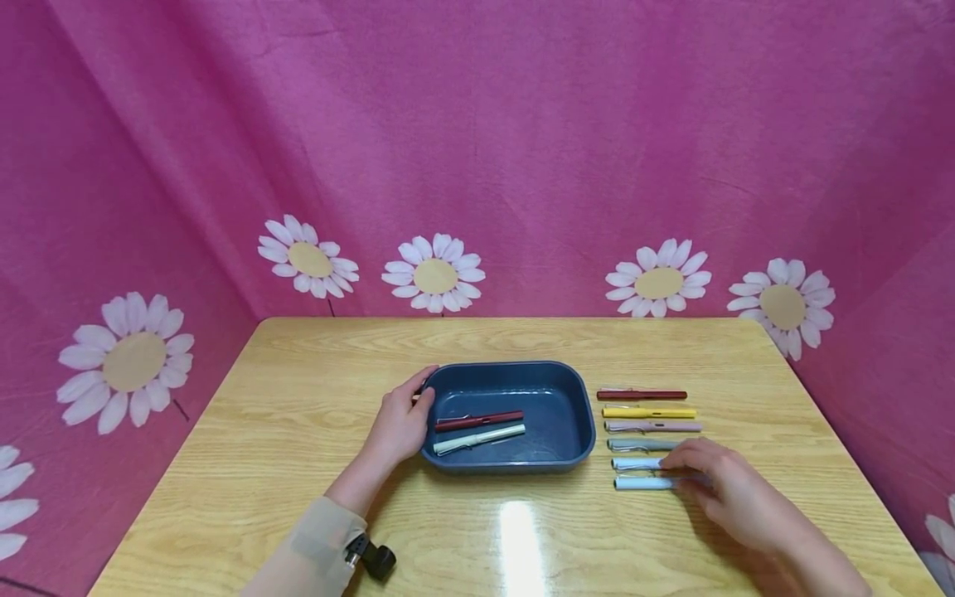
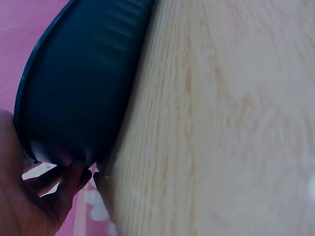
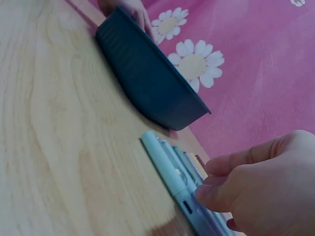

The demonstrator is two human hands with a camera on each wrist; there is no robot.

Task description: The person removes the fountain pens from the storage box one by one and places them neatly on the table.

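A dark blue rectangular tray (image 1: 515, 469) stands mid-table, with a dark red pen (image 1: 479, 421) and a whitish pen (image 1: 479, 439) lying inside it. My left hand (image 1: 399, 421) grips the tray's left end, thumb over the rim and fingers outside. Right of the tray, several capped pens with wire clips lie in a row. My right hand (image 1: 727, 489) is over the two nearest, light blue pens, the front one (image 3: 165, 164) and the one behind it (image 1: 637, 463). Its bent fingers and thumb are at their barrels; the fingertips' hold is partly hidden.
Farther up the row lie a grey-green pen (image 1: 634, 445), a mauve pen (image 1: 652, 427), a yellow pen (image 1: 649, 412) and a dark red pen (image 1: 642, 395). The wooden table (image 1: 246, 464) meets a pink flowered cloth (image 1: 507, 166) at its back and sides.
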